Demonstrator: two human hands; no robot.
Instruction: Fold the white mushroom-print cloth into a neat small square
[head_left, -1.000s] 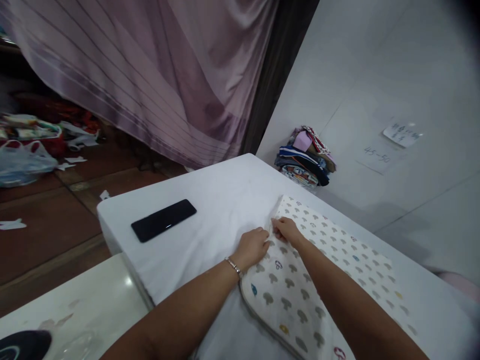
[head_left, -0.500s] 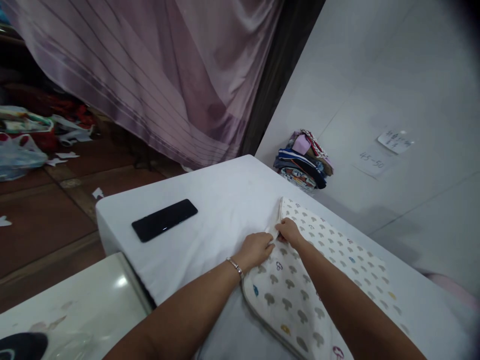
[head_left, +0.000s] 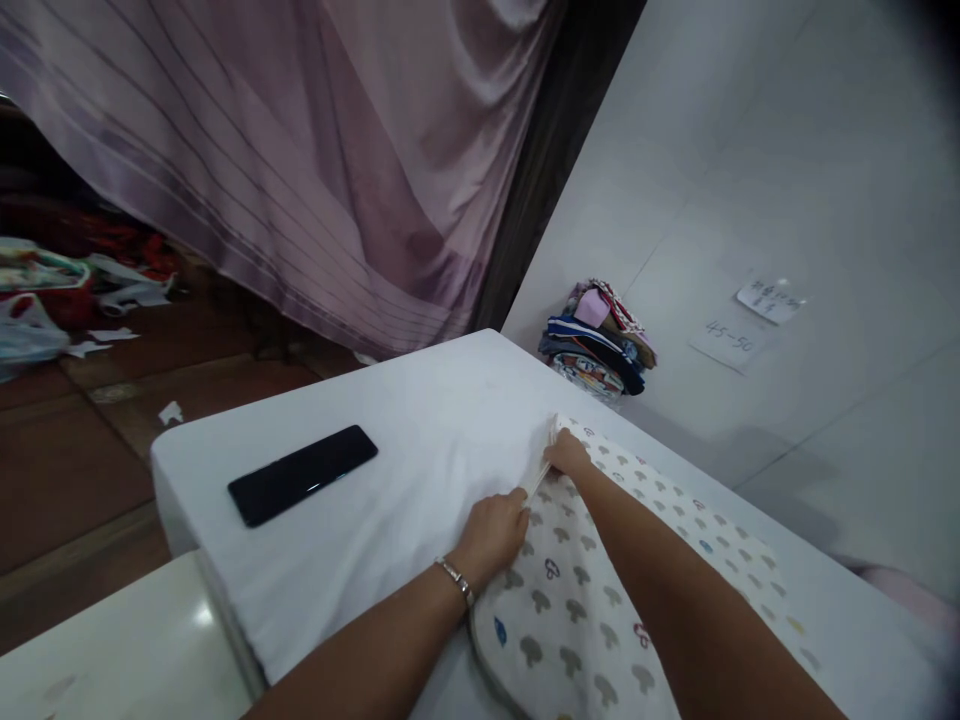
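Observation:
A white cloth printed with grey mushrooms lies on the white-covered table, folded over in layers. My left hand, with a bracelet at the wrist, is closed on the cloth's near-left edge. Farther up the same edge, my right hand pinches it close to the far corner. Between the two hands the edge runs taut and straight. My right forearm covers part of the cloth. A black smartphone lies flat to the left of my hands, touched by neither.
A stack of folded clothes stands against the wall at the table's far right edge. Paper notes are stuck on the wall. A pink curtain hangs behind. A pale glossy surface adjoins at lower left; bags and scraps lie on the floor.
My hands have moved apart along the cloth edge: the left toward me and leftward, the right slightly toward the far corner. The edge between them has straightened. The camera view has shifted a little.

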